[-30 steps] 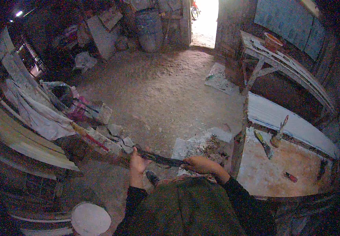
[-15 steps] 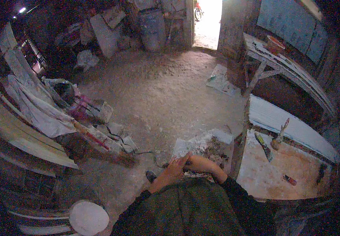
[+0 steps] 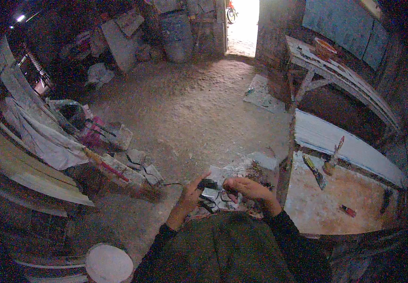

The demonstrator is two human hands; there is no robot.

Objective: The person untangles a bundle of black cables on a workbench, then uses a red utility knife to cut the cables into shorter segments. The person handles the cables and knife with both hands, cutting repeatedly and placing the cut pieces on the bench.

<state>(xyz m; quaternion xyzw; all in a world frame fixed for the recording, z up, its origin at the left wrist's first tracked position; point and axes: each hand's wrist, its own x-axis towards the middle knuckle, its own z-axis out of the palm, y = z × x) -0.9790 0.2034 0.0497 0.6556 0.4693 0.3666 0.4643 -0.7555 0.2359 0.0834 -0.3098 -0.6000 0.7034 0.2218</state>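
My left hand [image 3: 188,198] is closed around a small black object [image 3: 208,184], whose kind I cannot make out. Just to its right, my right hand [image 3: 249,189] has its fingers curled together; a small reddish bit shows under them, too blurred to name. A short gap separates the two hands. Dark cord loops [image 3: 207,203] hang or lie below the left hand, and I cannot tell whether they join the black object. Beneath both hands is a pale, debris-strewn sheet [image 3: 220,172] on the floor.
On my right stands a workbench [image 3: 303,212] with a putty knife [image 3: 314,170], a brush [image 3: 334,158] and a small red-handled tool [image 3: 348,211]. Leaning boards [image 3: 29,165] and a draped cloth [image 3: 48,137] line the left. A white round lid [image 3: 109,263] is at lower left; a bright doorway [image 3: 242,28] lies ahead.
My hands, earlier crossed over each other, have come apart to left and right. The black object in my left hand now shows. The view has shifted slightly.
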